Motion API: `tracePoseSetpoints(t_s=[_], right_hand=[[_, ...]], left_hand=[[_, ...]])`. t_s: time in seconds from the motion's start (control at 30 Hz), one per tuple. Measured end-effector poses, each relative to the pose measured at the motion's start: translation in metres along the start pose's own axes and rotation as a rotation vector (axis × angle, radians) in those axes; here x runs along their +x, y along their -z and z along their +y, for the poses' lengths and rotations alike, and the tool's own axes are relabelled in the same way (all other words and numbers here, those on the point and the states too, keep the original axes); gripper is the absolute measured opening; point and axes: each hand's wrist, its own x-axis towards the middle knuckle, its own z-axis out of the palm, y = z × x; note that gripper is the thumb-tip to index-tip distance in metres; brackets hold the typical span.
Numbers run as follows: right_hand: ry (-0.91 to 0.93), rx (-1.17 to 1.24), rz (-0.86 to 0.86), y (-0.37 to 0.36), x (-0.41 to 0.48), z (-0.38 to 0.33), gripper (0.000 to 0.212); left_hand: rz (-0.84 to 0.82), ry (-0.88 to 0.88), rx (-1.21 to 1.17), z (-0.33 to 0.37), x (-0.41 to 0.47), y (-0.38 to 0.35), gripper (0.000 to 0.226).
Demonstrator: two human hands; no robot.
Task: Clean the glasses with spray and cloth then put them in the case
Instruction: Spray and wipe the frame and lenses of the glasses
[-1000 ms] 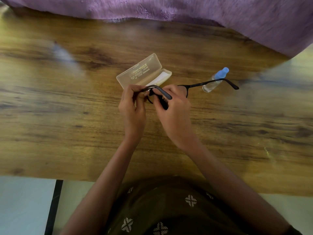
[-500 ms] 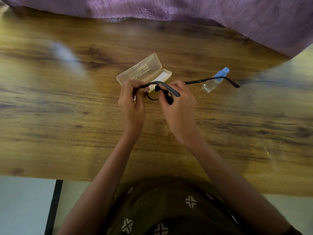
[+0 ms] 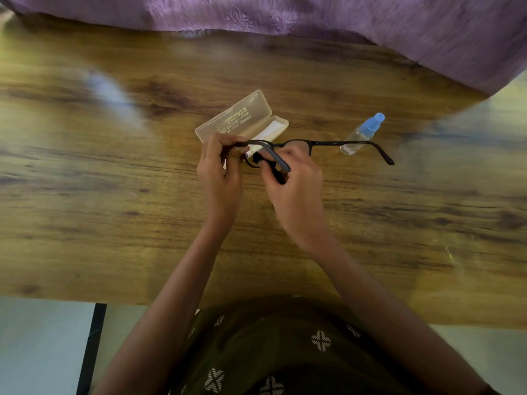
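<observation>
Black-framed glasses (image 3: 328, 143) hang above the wooden table (image 3: 114, 209), temples unfolded, one temple reaching right in front of the spray bottle. My left hand (image 3: 219, 172) pinches the frame's left corner. My right hand (image 3: 293, 186) pinches a small dark cloth (image 3: 273, 169) against the left lens. Just behind my hands an open clear plastic case (image 3: 236, 118) lies on the table, with something white inside it. To the right, a small clear spray bottle (image 3: 362, 132) with a blue cap lies on its side.
A purple fabric (image 3: 370, 27) covers the table's far edge and right corner. The table's near edge runs just in front of my lap. A dark table leg (image 3: 91, 349) shows at the lower left over a pale floor.
Both hands have tilted the glasses so the frame now runs level, and the right temple tip has dropped lower. My right hand's cloth has shifted slightly on the lens.
</observation>
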Motion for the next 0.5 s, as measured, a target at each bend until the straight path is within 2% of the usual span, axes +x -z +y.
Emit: tracePoseSetpoints(t_s=[0.13,0.27,0.5], right_hand=[[-0.001,-0.011,0.051,0.0006,0.0005,0.0017,0.009],[0.042,0.039,0.001,-0.0010,-0.0031,-0.0010,0.014],[-0.004,-0.058,0.093,0.0019,0.0047,0.0037,0.011]], left_hand=[[0.000,0.037,-0.050,-0.0013,-0.0019,-0.0036,0.010],[-0.003,0.084,-0.095,-0.0043,-0.0022,-0.0071,0.009],[0.017,0.021,-0.080,0.0028,-0.0015,-0.0074,0.006]])
